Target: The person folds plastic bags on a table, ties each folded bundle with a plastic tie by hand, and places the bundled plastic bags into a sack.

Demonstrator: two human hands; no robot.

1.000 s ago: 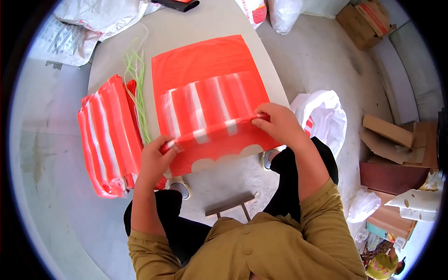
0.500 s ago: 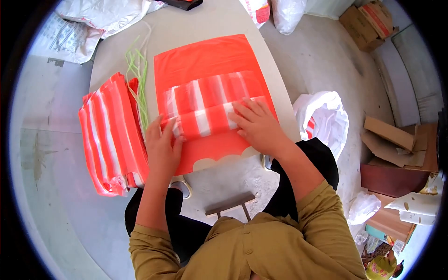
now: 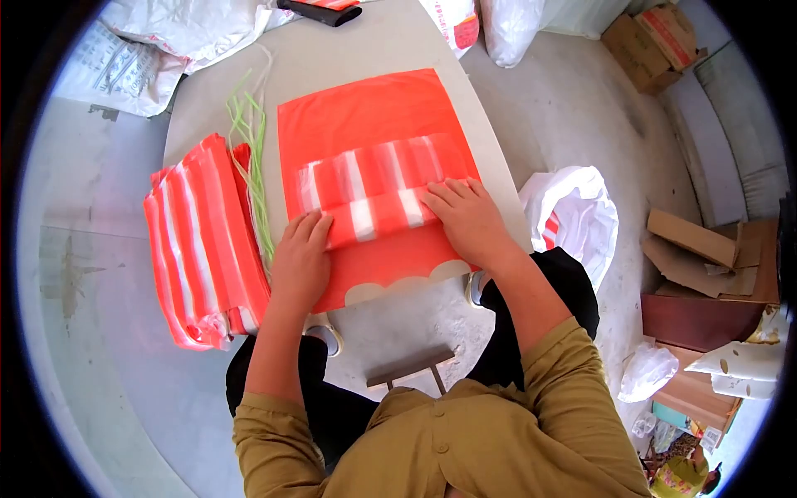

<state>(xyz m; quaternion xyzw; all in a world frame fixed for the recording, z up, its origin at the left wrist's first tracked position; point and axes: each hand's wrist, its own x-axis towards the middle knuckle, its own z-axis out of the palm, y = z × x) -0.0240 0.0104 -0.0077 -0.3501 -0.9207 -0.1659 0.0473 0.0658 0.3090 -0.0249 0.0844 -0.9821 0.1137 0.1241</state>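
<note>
A folded stack of red-and-white striped plastic bags [image 3: 382, 203] lies on a flat red plastic bag [image 3: 365, 112] with a scalloped near edge. My left hand [image 3: 304, 259] is at the stack's left end, its fingers close together and closed over the edge. At the right end, my right hand [image 3: 471, 220] has its fingers over the top of the fold. Both thumbs are hidden. Left of these is a thicker bundle of striped bags [image 3: 195, 245], hanging partly over the table's edge. Green plastic strings [image 3: 253, 170] run between the bundle and the red bag.
The table [image 3: 220, 91] has white printed sacks [image 3: 133, 70] at its far left and a black-and-red item [image 3: 324, 12] at the back. A white sack [image 3: 594, 216] stands open on the floor to the right. Beyond are cardboard boxes [image 3: 706, 257] and a person in yellow [image 3: 681, 479].
My fingers have drawn together and my thumbs have gone out of sight at the stack's ends. My right hand has shifted slightly right. The view has moved a little.
</note>
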